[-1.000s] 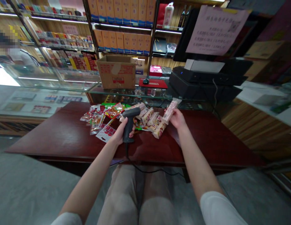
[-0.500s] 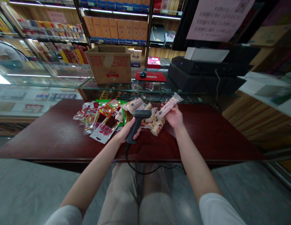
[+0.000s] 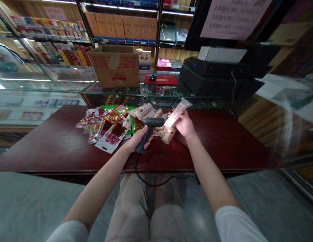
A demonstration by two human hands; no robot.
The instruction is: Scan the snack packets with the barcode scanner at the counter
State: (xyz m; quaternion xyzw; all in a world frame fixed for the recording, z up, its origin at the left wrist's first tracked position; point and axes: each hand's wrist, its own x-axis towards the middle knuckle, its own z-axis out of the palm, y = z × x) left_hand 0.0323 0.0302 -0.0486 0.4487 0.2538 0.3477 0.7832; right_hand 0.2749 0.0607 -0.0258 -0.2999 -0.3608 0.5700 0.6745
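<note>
My left hand [image 3: 139,138] is closed round the grip of a dark grey barcode scanner [image 3: 146,134], its head pointing right. A black cable runs down from the grip. In my right hand [image 3: 184,125] is a clear-wrapped snack bar [image 3: 177,113], tilted up to the right; bright light falls on its lower face, which is turned toward the scanner. More wrapped snack bars [image 3: 169,135] lie beneath and behind the scanner. Left of them is a heap of flat snack packets, among them a silver packet [image 3: 111,139] and a red-edged packet [image 3: 116,114].
The dark red wooden table [image 3: 58,148] carries the snacks. Behind it, a glass counter holds an open cardboard box [image 3: 116,69], a mouse [image 3: 152,77] on a red mat [image 3: 166,80], and black till equipment [image 3: 204,79]. Stocked shelves line the back; part of a person shows at far left.
A bright patch of light has appeared on the snack bar in my right hand. That bar has shifted slightly left, closer to the scanner. The whole view has moved a little.
</note>
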